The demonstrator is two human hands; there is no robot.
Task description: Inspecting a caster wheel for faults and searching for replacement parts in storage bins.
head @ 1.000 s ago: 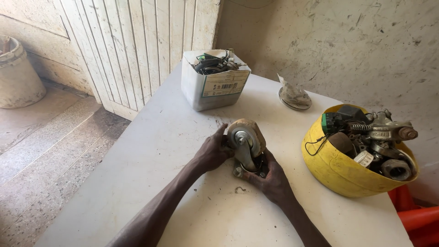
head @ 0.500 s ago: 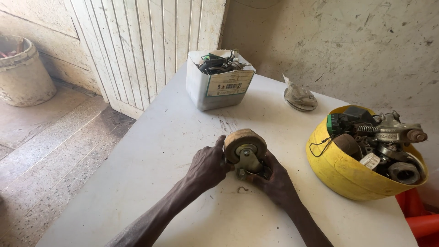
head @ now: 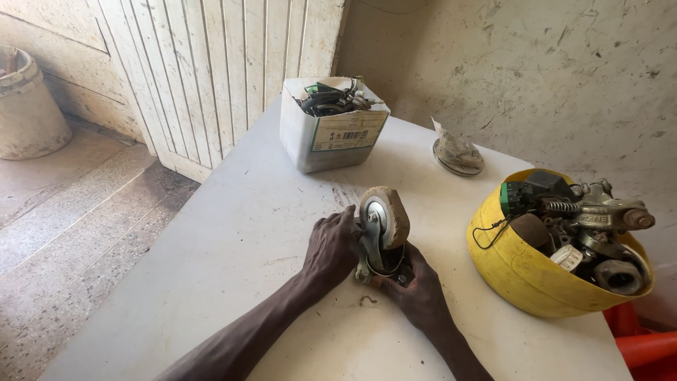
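Note:
A caster wheel (head: 386, 217) with a worn tan tyre and a metal fork stands upside down on the white table (head: 233, 240), wheel uppermost. My left hand (head: 331, 250) presses against its left side at the fork. My right hand (head: 416, 289) grips the base plate underneath, on the near right. Both hands hold the caster steady on the tabletop.
A white box (head: 331, 127) of cables and parts stands at the table's far edge. A small dish (head: 457, 156) lies to its right. A yellow hard hat (head: 536, 271) full of metal parts sits at the right. A bucket (head: 28, 106) stands on the floor, far left.
The caster has been turned so the wheel now stands on edge facing left. My hands have shifted slightly around its base. The view has tilted a little.

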